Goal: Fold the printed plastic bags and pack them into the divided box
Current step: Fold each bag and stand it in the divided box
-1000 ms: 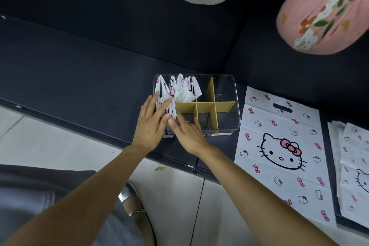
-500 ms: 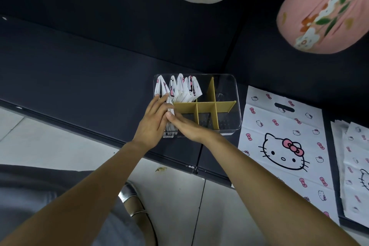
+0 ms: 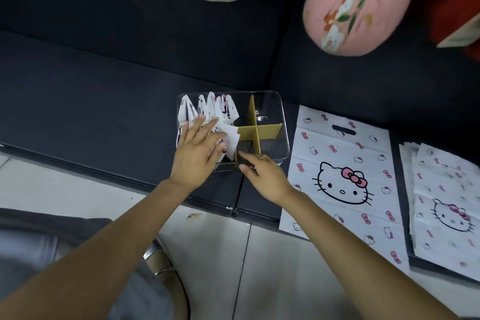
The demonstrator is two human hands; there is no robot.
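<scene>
**Seating a folded bag in the near-left cell**

Dark sofa seat (image 3: 104,101) serves as the work surface. On it, largest first: one flat printed bag (image 3: 342,176) lying open just right of the box, and a stack of more bags (image 3: 446,202) further right, well apart from the hands. Many bags left to fold, so the task looks less than half done.

Clear divided box (image 3: 272,101) sits mid-frame, yellow dividers (image 3: 255,132) crossing inside. Far-left cell holds a row of folded bags (image 3: 215,109) standing on edge. The right-hand cells look bare.

Left hand (image 3: 194,156) lies flat over the near-left cell, fingers straight and spread, pressing folded bags down; one folded piece (image 3: 230,138) pokes out past the fingertips and leans over the divider. Right hand (image 3: 267,176) rests at the box's near rim, fingers loosely extended, nothing pinched that I can see; it appears to steady the box.

To do it well, by my reading: keep the box braced, press with flat fingers rather than tips so the folds do not spring open, and tuck the loose corner back on its own side of the divider before letting go. Slippery plastic will tend to unfold if released early.
</scene>
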